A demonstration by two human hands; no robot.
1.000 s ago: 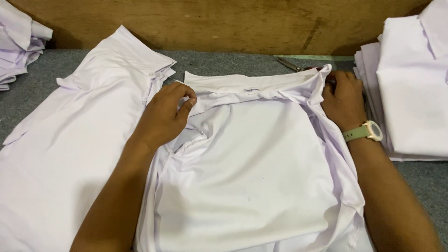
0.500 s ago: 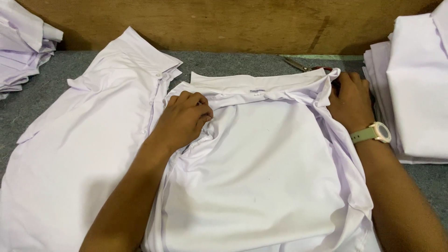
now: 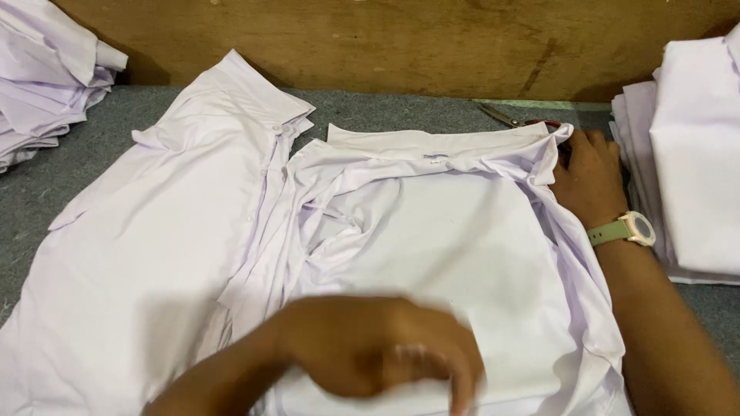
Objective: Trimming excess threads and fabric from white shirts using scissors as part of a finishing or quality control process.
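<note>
At the bottom centre of the frame the left hand point(image 3: 378, 350) is blurred over the lower part of the white shirt point(image 3: 447, 262); its fingers point(image 3: 462, 377) curl downward, but whether they grip the cloth I cannot tell. That shirt lies in the middle of the frame on the grey tabletop point(image 3: 46, 185), its body smooth and flat in the centre, with rumpled folds bunched along its left edge and a loose fold running down its right edge. Its collar point(image 3: 432, 142) lies flat across the top, toward the far side.

At the right of the frame the right hand point(image 3: 590, 177) rests on the shirt's upper right corner, fingers bent and pressing the cloth near the collar end; a pale green wristwatch point(image 3: 628, 229) sits on that wrist.

Just left of the middle shirt, touching it, a second white shirt point(image 3: 154, 246) lies spread out, its collar pointing to the upper left.

Farther back, a pair of scissors point(image 3: 509, 119) lies on the tabletop just beyond the collar. A stack of folded white garments point(image 3: 694, 169) stands at the right edge, another pile point(image 3: 46, 85) at the upper left, and a brown wooden board point(image 3: 416, 46) runs along the far side.
</note>
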